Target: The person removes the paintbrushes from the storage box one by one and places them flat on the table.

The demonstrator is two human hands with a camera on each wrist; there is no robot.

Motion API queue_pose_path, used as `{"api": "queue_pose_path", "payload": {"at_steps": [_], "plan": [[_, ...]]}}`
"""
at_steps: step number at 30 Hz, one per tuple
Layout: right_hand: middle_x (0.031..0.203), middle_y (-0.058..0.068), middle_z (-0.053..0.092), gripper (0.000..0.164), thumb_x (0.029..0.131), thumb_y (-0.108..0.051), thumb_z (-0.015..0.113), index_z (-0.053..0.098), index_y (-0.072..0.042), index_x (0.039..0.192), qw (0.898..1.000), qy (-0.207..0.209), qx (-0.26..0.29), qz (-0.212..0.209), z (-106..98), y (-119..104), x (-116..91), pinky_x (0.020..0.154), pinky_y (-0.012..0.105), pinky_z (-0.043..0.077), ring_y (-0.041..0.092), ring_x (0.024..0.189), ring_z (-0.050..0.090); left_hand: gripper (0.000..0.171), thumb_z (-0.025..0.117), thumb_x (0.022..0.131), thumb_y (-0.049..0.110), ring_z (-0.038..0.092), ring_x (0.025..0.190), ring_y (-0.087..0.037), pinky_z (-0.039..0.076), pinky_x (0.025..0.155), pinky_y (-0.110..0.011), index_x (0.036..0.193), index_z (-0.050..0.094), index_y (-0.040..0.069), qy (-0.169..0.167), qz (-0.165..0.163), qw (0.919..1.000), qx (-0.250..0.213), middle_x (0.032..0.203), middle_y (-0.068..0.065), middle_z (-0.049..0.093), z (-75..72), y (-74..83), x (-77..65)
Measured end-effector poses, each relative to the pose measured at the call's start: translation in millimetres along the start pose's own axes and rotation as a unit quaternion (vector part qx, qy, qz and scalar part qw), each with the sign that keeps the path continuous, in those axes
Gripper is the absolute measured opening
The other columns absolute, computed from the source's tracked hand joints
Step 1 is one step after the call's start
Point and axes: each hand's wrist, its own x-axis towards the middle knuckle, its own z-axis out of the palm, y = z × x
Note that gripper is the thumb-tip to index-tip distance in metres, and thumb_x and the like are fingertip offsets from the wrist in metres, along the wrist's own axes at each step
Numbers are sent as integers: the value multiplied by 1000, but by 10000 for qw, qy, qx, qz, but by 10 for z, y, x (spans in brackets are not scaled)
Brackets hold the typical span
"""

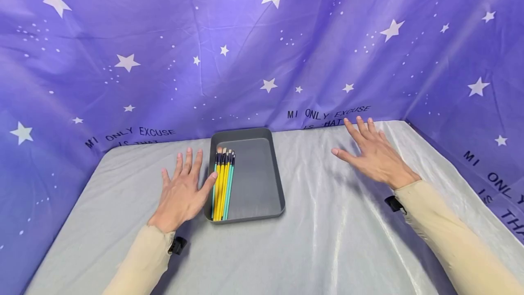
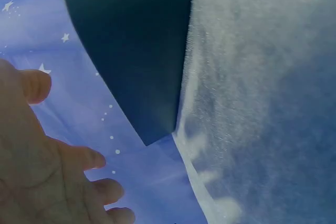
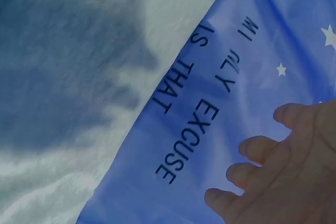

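Note:
In the head view a dark grey tray (image 1: 255, 181) lies on the cloth-covered table. Along its left side lie several paintbrushes (image 1: 221, 185) with yellow and turquoise handles, bristles toward the far end. My left hand (image 1: 182, 197) hovers with fingers spread just left of the tray, its thumb overlapping the tray's left rim in this view. Well to the right of the tray, my right hand (image 1: 376, 156) is held over the cloth, fingers spread and holding nothing. The left wrist view shows the tray's dark side wall (image 2: 136, 51) beyond my spread fingers.
A silvery white cloth (image 1: 323, 222) covers the table. Behind it and on both sides hangs a purple curtain (image 1: 229, 22) with white stars and printed lettering. A black strap device (image 1: 178, 245) sits at my left wrist and another (image 1: 394, 204) at my right.

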Motion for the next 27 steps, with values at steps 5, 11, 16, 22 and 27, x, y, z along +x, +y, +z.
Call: {"api": "queue_pose_path", "payload": {"at_steps": [5, 11, 16, 22, 27], "plan": [[169, 23, -2, 94, 97, -71, 44, 4, -21, 165, 9994, -73, 315, 110, -6, -96, 29, 123, 67, 6, 47, 156, -6, 78, 39, 106, 53, 25, 153, -47, 21, 120, -67, 164, 13, 8, -23, -31, 9994, -338, 165, -28, 23, -34, 32, 12], [163, 26, 31, 89, 100, -66, 43, 23, -6, 162, 9967, 201, 780, 55, 47, -249, 123, 121, 63, 23, 49, 149, 29, 63, 51, 103, 37, 67, 110, -40, 53, 91, -58, 153, 40, -1, 238, -395, 9933, -1062, 123, -24, 68, -66, 95, 59], [152, 27, 47, 76, 102, -56, 49, 39, -1, 153, 9954, 344, 883, -148, 99, -402, 210, 111, 62, 38, 48, 135, 48, 55, 55, 101, 30, 70, 107, -38, 54, 93, -53, 145, 49, -3, 197, -702, 9876, -1388, 120, -22, 72, -54, 132, 144], [136, 28, 59, 65, 101, -47, 57, 50, 2, 143, 9926, 246, 1167, -241, 169, -624, 333, 96, 56, 51, 42, 115, 63, 47, 58, 99, 22, 69, 105, -36, 56, 91, -48, 136, 57, -7, 10, -869, 9828, -1629, 114, -23, 73, -6, 133, 232], [123, 26, 66, 58, 98, -43, 62, 57, 2, 134, 9909, 186, 1305, -260, 212, -807, 440, 93, 51, 54, 36, 107, 67, 35, 61, 97, 15, 70, 94, -32, 58, 80, -43, 124, 66, -6, 105, -867, 9819, -1682, 106, -22, 74, 19, 136, 288]]}}
